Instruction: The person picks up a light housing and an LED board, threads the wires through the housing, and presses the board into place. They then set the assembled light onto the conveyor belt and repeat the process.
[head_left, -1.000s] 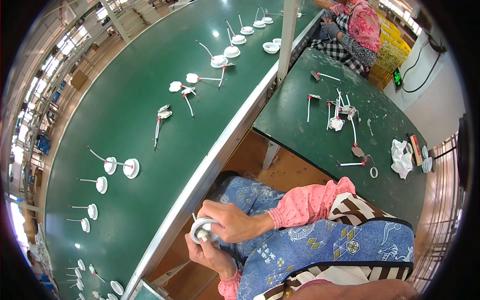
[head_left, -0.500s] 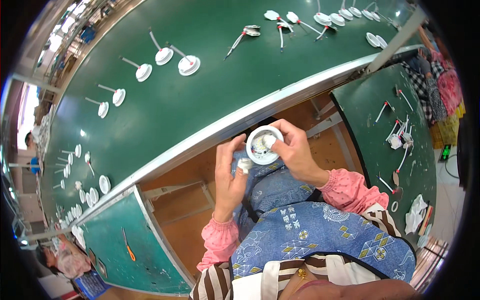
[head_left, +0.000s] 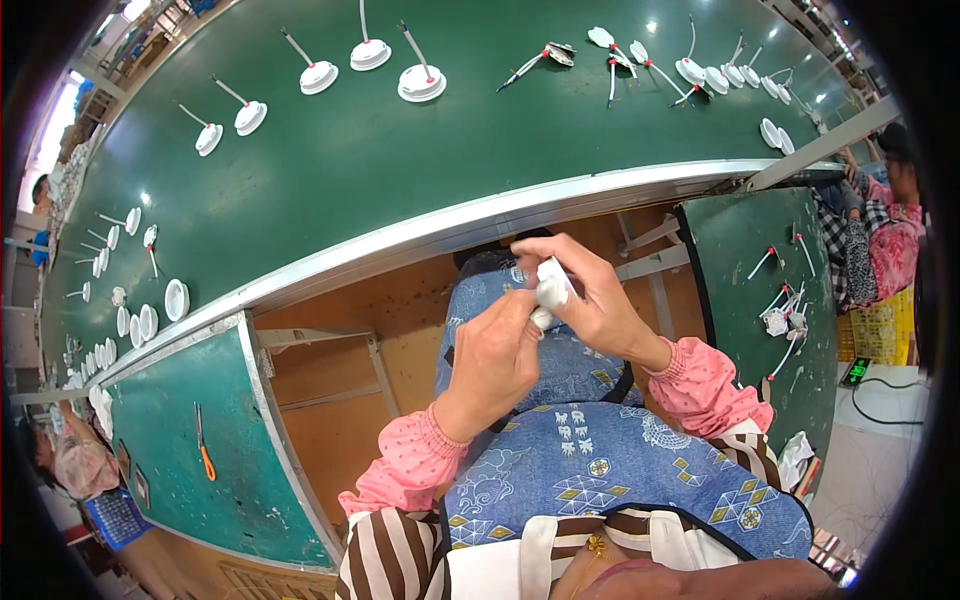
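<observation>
Both hands meet at frame centre, over the lap and just below the belt's metal edge: right hand [head_left: 600,310] wraps a small white part [head_left: 552,283] from above and behind, fingers closed on it; left hand [head_left: 497,355] comes up from below with fingertips pinched on the part's lower end, where a smaller white piece [head_left: 541,318] shows. Held off the bench, close to the body, probably so both hands can work it without a support. I can't tell whether the two white bits are one part or two. Long green belt [head_left: 400,170] curves across the upper half and carries white round discs with thin stems or wires, spaced out in ones and twos, e.g. one at top centre [head_left: 421,82] and more in a cluster [head_left: 715,75] at upper right; the spacing looks like line feed to reach from the seat. Small green bench [head_left: 180,460] at lower left carries an orange-handled tool [head_left: 203,455], lying flat near its middle. Second green bench [head_left: 770,320] at right holds loose white parts and wires [head_left: 785,322]; another person [head_left: 885,230] sits at its far side at the right edge. Packages and signs: a yellow crate [head_left: 875,330] at right, a small dark box with a green lit display [head_left: 856,371] beside it, cable trailing; a blue basket [head_left: 115,520] at lower left.
</observation>
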